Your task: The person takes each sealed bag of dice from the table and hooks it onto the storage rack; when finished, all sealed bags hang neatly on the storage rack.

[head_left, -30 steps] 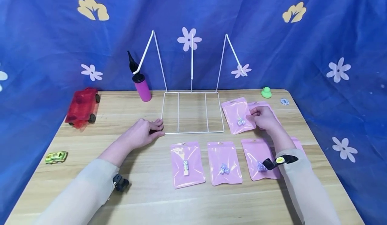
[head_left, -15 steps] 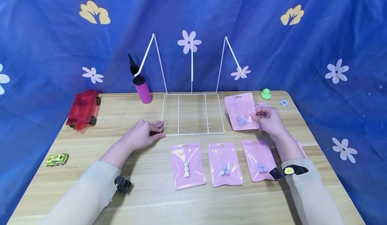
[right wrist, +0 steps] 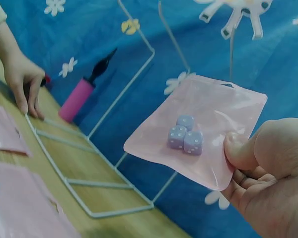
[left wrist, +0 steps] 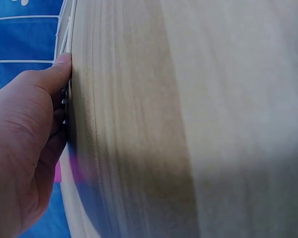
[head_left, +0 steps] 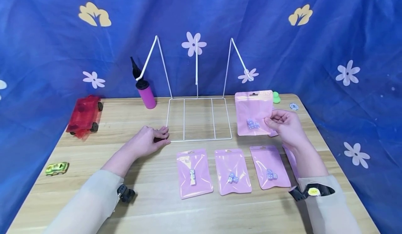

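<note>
While the left hand (head_left: 152, 141) clasps the white wire rack (head_left: 201, 140) at eight o'clock, the head view shows the right hand (head_left: 287, 127) pinching a pink zip pouch (head_left: 252, 104) at its three o'clock. Left wrist: thumb meets wire. Right wrist: the pouch, three dice (right wrist: 185, 136) inside, seems light, limp, slippery; best held by its edge.

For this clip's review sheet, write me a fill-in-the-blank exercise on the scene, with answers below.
1. The right hand pinches a pink bag showing ____ dice.
2. The left hand holds a corner of the ____ wire rack.
3. In the head view, the red toy car is to the ____ of the hand pump.

Missing words: three; white; left
</note>
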A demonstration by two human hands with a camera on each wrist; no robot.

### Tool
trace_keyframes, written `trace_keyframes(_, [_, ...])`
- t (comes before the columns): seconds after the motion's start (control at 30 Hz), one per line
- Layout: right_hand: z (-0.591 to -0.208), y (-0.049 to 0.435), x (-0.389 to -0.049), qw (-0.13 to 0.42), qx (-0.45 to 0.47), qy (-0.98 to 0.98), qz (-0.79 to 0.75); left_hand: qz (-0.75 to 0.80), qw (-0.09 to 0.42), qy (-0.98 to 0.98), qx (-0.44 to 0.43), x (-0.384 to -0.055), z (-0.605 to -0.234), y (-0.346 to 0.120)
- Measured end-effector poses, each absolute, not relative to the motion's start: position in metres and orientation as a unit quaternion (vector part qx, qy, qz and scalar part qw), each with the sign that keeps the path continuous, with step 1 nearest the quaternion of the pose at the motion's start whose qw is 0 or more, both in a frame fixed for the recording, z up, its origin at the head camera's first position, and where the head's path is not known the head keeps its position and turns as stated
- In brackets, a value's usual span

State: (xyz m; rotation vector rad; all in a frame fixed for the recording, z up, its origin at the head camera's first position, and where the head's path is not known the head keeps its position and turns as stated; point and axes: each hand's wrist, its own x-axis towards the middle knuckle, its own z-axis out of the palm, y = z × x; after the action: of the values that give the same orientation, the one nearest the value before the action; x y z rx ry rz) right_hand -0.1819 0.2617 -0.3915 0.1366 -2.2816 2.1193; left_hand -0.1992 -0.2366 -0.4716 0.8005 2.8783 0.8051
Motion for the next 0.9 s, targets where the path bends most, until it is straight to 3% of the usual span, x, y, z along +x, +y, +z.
trace_keyframes(0.43, [-0.359,0.248,-0.159,0.002,0.127,-0.64,0.758,0.263,0.021,0.928,0.264,-0.2,-0.469,-0.236])
trace_keyframes(0.9, [-0.348,0.24,-0.17,0.002,0.131,-0.611,0.781,0.258,0.025,0.93,0.261,-0.2,-0.47,-0.236])
